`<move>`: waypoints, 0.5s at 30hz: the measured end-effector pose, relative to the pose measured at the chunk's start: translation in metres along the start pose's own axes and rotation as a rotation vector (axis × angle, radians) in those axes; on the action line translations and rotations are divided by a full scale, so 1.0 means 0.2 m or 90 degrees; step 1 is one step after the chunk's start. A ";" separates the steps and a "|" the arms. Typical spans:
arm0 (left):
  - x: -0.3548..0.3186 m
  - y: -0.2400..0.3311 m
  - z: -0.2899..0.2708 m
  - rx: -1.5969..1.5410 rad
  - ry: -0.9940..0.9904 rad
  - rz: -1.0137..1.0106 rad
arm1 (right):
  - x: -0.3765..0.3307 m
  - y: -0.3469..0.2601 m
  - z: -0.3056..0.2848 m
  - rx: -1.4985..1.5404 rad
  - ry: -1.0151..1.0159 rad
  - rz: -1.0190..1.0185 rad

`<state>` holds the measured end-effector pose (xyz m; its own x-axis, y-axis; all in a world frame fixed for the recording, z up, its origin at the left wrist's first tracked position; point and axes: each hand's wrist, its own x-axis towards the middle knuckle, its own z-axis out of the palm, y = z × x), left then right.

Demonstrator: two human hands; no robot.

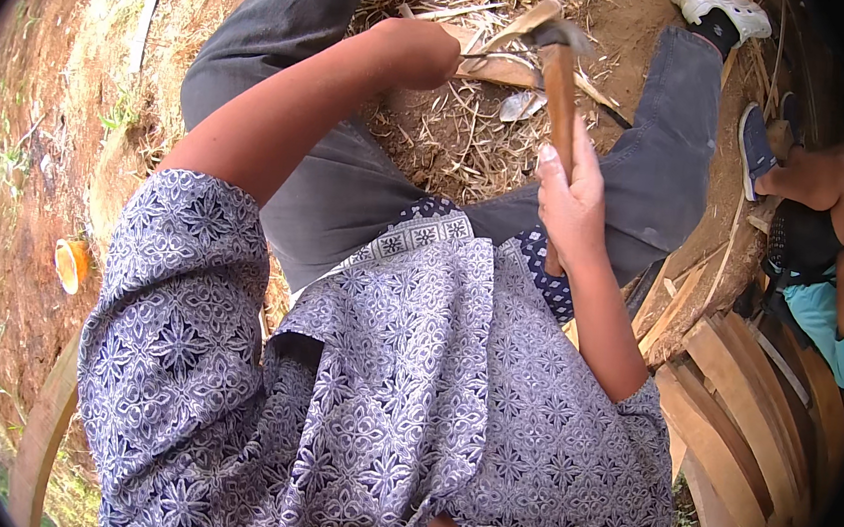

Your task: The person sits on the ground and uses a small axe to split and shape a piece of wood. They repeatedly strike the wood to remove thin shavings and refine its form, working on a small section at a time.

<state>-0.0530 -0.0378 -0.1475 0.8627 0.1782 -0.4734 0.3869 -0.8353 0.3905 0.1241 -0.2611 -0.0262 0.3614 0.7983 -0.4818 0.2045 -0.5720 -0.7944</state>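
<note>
My right hand [573, 201] grips the wooden handle of a hatchet [561, 85], its metal head up near the top of the view. My left hand [416, 50] is closed around a thin strip of bamboo [505, 58] that runs toward the hatchet head. Both hands work between my knees, over ground strewn with shavings. I wear grey trousers and a blue patterned shirt.
Several curved wooden slats [740, 412] are stacked at the right. Another person [810, 247] sits at the far right, one blue shoe [756, 147] showing. An orange cup [70, 265] lies on the dirt at the left. A curved plank [40, 441] is at lower left.
</note>
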 end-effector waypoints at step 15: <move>-0.19 0.13 0.35 0.016 0.074 -0.041 | -0.03 0.12 0.04 0.061 0.005 0.021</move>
<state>-0.0981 -0.1033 -0.1750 0.8691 0.2894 -0.4012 0.4352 -0.8329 0.3420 0.1204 -0.2777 -0.0447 0.3741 0.7775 -0.5056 0.1040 -0.5769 -0.8102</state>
